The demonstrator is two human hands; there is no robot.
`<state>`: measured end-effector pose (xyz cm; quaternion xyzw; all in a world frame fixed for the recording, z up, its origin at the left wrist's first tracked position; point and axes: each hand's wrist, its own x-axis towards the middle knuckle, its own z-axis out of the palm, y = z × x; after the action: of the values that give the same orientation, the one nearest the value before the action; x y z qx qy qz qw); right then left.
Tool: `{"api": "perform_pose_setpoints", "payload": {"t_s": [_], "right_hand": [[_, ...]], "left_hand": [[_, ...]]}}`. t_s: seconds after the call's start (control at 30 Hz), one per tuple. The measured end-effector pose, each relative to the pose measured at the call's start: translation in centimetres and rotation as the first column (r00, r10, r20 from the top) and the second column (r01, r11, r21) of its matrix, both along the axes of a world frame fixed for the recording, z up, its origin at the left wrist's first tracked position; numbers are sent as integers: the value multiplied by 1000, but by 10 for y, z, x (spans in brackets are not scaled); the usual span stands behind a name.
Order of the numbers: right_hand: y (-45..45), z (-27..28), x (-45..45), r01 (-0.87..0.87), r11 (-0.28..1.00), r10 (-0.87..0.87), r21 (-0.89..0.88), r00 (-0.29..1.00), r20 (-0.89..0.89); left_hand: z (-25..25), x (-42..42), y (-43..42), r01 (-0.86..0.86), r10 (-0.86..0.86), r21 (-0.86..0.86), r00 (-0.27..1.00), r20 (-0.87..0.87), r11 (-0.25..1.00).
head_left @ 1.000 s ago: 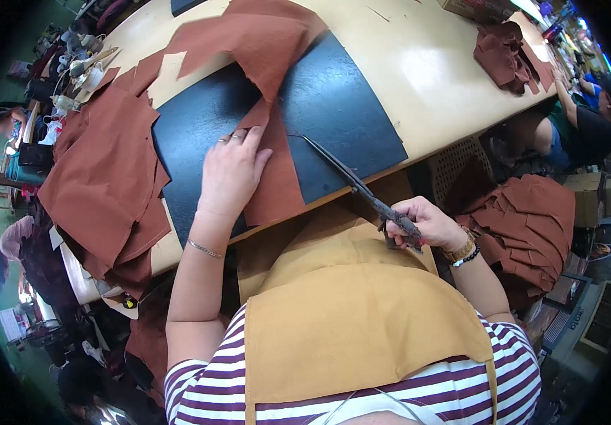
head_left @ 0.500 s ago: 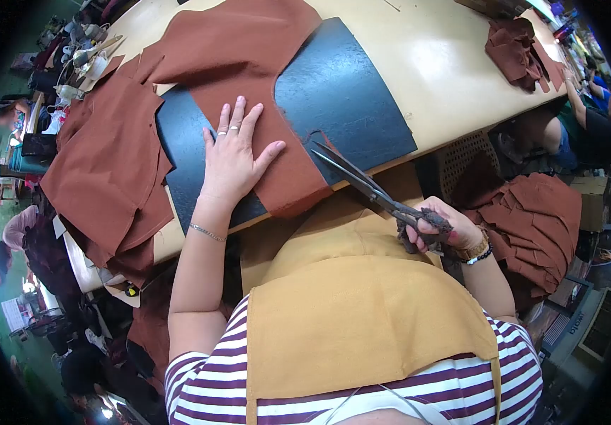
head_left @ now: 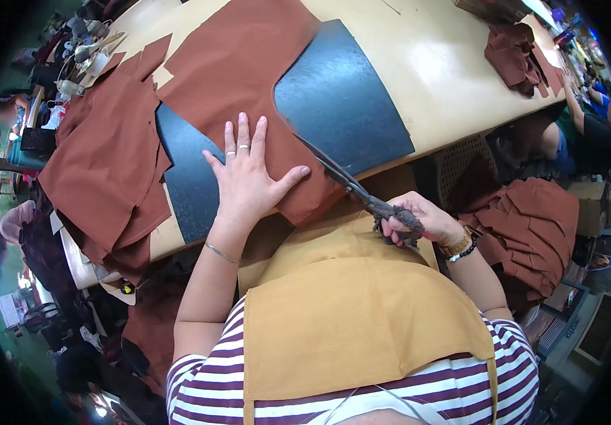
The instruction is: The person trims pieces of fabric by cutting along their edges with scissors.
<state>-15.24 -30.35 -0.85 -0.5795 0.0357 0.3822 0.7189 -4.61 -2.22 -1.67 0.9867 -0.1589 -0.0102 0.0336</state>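
A rust-brown fabric piece [head_left: 238, 64] lies over a dark blue board [head_left: 348, 92], and its near end hangs past the table edge. My left hand [head_left: 250, 173] rests flat on the fabric with its fingers spread, two rings showing. In my right hand [head_left: 419, 219] are long dark scissors [head_left: 351, 185], their handles wrapped in cloth. The blades look closed together, and their tips meet the right edge of the fabric.
More rust-brown fabric [head_left: 103, 166] is piled on the table's left. A crumpled bundle [head_left: 514, 60] lies at the far right, near a person [head_left: 574, 124]. Below the table's right edge is a large fabric heap [head_left: 525, 230], with a cardboard box [head_left: 589, 205] beside it.
The fabric has been laid flatter and shifted toward the near edge. My left hand moved from its upper edge to spread flat on it. The scissors opened, then closed at the fabric's edge.
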Motion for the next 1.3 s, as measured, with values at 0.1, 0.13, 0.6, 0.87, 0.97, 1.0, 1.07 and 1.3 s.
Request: {"api": "perform_pose_setpoints", "payload": {"t_s": [0.1,0.13,0.6,0.87,0.97,1.0,1.07,1.3], "right_hand": [[5,-1,3,-19,998,20,-55,1000,19],[5,-3,1,-13,999,14,-34,999,38],[16,4,9,11,994,-5,-112,998,56],[12,11,7,0,993,2,-122,1000,19],[10,11,8,-5,993,5,-115,1000,-2],[11,10,9,-13,994,14,-106,1000,8],[13,9,14,-28,996,30,-85,999,29],[19,-1,21,15,1000,-15,-23,1000,15]], "left_hand": [[-2,-2,0,-11,12,-27,1000,11,1000],[-2,-3,0,-16,17,-40,1000,13,999],[1,-11,-5,-26,26,-35,1000,-10,999],[7,-7,2,24,-21,-44,998,64,999],[9,16,20,107,-90,-102,984,151,989],[9,23,25,122,-107,-87,981,163,989],[6,27,29,86,-85,0,990,109,996],[1,12,21,50,-49,-7,997,64,999]]}}
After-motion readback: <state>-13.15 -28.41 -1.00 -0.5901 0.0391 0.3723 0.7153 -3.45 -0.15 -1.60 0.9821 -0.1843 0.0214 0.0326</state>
